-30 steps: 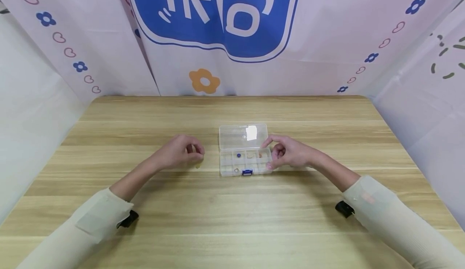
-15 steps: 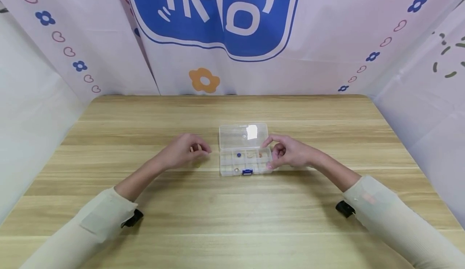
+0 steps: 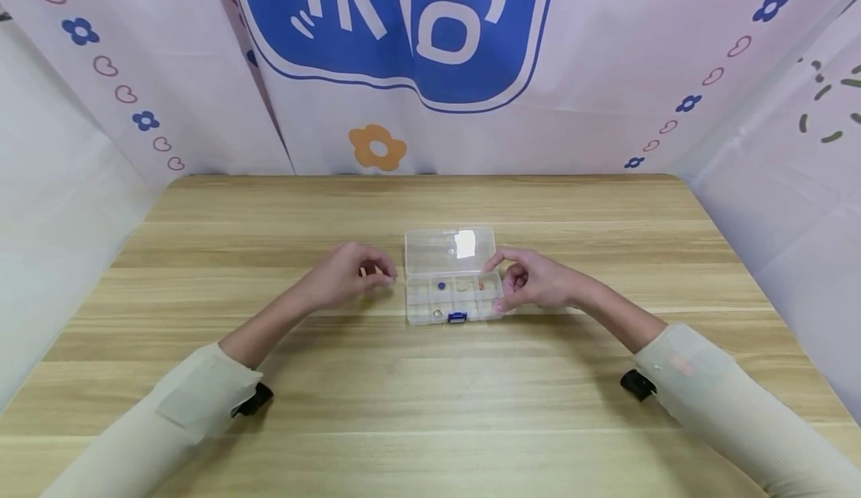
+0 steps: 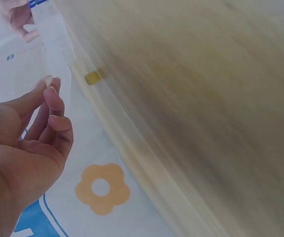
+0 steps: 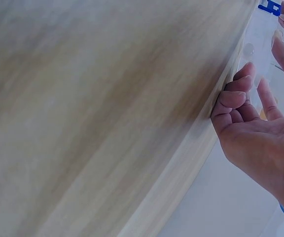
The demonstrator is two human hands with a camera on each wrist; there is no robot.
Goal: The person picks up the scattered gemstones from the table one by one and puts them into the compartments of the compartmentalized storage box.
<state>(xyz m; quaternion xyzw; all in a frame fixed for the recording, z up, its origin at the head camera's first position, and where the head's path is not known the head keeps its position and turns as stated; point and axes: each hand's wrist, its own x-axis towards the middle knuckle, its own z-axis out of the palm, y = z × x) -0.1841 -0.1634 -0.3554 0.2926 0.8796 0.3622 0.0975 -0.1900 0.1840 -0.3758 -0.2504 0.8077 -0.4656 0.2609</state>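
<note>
A clear plastic compartment box [image 3: 421, 309] lies on the table with its lid [image 3: 430, 253] folded back. My right hand [image 3: 541, 281] grips its right end, index finger at the back corner and thumb at the front. Just off the left end, my left hand [image 3: 346, 277] has thumb and index fingertips together on a tiny pale thing [image 4: 48, 79], mostly hidden by the fingers. Inside the box show a blue bead [image 3: 441, 286], an orange-brown piece [image 3: 480, 286] and a small ring-like piece [image 3: 437, 313]. A yellow bead [image 4: 91, 77] is on the table near the left hand.
The wooden table [image 3: 430, 393] runs back to a printed cloth [image 3: 323, 131] with a blue sign and an orange flower. A blue latch [image 3: 457, 318] is on the box's front. Black wrist mounts [image 3: 252, 399] show below the sleeves.
My left hand has moved right, from over the yellow bead to beside the box's left end. The bead is now hidden in the head view. My right hand stays on the box.
</note>
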